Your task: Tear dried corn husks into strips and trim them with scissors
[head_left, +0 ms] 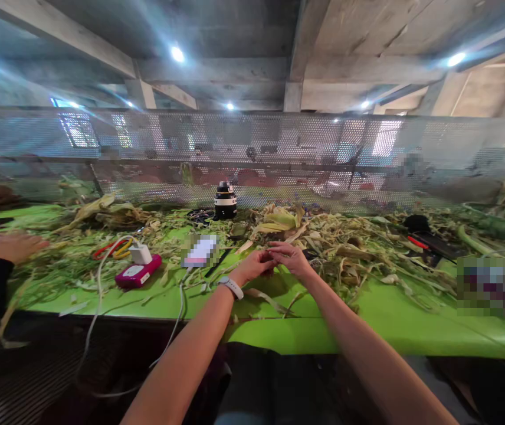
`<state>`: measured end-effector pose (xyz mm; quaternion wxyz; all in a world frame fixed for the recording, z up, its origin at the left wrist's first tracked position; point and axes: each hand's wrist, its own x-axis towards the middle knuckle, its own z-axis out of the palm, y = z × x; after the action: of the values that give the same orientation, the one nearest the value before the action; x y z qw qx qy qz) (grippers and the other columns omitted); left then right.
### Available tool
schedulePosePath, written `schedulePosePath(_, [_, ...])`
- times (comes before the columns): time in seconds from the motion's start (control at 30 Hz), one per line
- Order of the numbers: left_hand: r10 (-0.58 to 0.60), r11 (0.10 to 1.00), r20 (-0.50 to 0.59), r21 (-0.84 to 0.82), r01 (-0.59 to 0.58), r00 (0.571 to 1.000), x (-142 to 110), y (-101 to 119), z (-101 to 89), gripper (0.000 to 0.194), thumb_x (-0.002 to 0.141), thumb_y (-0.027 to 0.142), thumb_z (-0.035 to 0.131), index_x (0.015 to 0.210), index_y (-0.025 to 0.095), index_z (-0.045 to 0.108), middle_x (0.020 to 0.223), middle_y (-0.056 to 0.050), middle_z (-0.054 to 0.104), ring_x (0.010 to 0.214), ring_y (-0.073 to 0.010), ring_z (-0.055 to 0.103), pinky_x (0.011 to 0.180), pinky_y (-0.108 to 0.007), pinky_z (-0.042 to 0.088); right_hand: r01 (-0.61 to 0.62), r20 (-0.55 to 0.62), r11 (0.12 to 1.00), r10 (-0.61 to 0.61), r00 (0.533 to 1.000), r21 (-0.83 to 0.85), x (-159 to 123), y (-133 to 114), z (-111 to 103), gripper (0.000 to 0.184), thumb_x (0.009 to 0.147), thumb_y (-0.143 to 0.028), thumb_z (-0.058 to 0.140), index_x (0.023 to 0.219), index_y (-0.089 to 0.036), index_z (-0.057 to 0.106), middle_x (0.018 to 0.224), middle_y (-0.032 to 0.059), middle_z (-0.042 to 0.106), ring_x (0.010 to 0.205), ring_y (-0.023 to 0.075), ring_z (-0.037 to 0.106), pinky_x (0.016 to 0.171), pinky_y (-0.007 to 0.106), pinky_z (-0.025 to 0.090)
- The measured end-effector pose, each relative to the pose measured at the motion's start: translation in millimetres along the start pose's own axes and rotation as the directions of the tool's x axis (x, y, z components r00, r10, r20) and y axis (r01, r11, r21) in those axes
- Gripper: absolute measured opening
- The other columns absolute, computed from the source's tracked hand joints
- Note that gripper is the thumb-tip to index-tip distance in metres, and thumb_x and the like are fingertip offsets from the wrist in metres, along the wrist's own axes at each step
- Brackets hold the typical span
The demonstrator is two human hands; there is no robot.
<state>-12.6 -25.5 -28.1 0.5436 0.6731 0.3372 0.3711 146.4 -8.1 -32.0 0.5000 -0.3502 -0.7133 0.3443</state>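
Observation:
My left hand (253,267), with a white band (232,287) on its wrist, is closed in a pinch over the green tabletop (288,333). Its fingertips meet those of my right hand (293,260), also pinched. Whatever lies between the fingers is too small or hidden to make out. Just beyond them rests a larger yellow-green dried husk (281,223) on a heap of shredded husks (345,239). A few loose strips (270,300) lie below my hands.
Left of my hands are a phone (199,251) on a cable, a magenta power block (138,271) with a white charger (140,254), and scissors (117,248). A black bottle (225,200) stands before a perforated metal screen (252,141). Another person's hand (11,247) is at far left.

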Motion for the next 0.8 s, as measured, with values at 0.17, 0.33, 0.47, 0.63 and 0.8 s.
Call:
schedulePosePath(0.17, [-0.025,0.999,0.02,-0.027,0.025,0.999,-2,4,1.6,0.032,0.073,0.048,0.066,0.072,0.017,0.059,0.048,0.006,0.05,0.044,-0.0075,0.042,0.049,-0.023,0.034,-0.077,-0.084,0.991,0.086,0.993,0.11,3,8,3,0.024,0.067,-0.043,0.068,0.073,-0.02,0.069,0.078,0.0045,0.069,0.073,0.0186,0.062,0.069,0.032,0.049])
schedulePosePath(0.33, [-0.064,0.997,0.07,-0.026,0.066,0.995,-8,8,0.1,0.032,0.073,0.047,0.067,0.065,0.017,0.06,0.049,0.003,0.055,0.045,-0.0084,0.046,0.051,-0.024,0.037,-0.16,-0.13,0.986,0.164,0.978,0.046,-2,5,10,0.018,0.072,-0.036,0.06,0.072,-0.019,0.063,0.065,-0.0002,0.063,0.06,0.0137,0.055,0.057,0.026,0.044])
schedulePosePath(0.47, [-0.101,0.993,0.122,-0.053,0.108,0.987,-12,9,-0.3,0.037,0.069,0.052,0.07,0.064,0.016,0.062,0.051,0.001,0.06,0.046,-0.0102,0.051,0.052,-0.025,0.041,-0.138,-0.161,0.99,0.141,0.977,0.028,-4,-1,15,0.018,0.071,-0.036,0.059,0.071,-0.018,0.061,0.066,0.0002,0.063,0.062,0.014,0.055,0.059,0.026,0.044])
schedulePosePath(0.63, [-0.12,0.972,0.147,-0.185,0.147,0.982,-10,9,2.3,0.037,0.062,0.05,0.077,0.067,0.016,0.063,0.052,0.0,0.061,0.046,-0.011,0.053,0.053,-0.026,0.042,-0.146,-0.102,0.984,0.156,0.982,0.104,-2,-6,11,0.03,0.065,-0.047,0.065,0.071,-0.018,0.061,0.063,-0.0003,0.061,0.059,0.0134,0.052,0.055,0.025,0.041])
schedulePosePath(0.8, [-0.144,0.929,0.018,-0.343,0.141,0.989,-7,12,2.8,0.041,0.071,0.054,0.068,0.088,0.016,0.068,0.069,-0.004,0.07,0.064,-0.0159,0.063,0.057,-0.025,0.041,-0.139,-0.239,0.971,0.185,0.953,0.196,3,-7,1,0.048,0.064,-0.066,0.062,0.073,-0.019,0.057,0.065,0.0,0.058,0.063,0.0142,0.052,0.058,0.026,0.042])
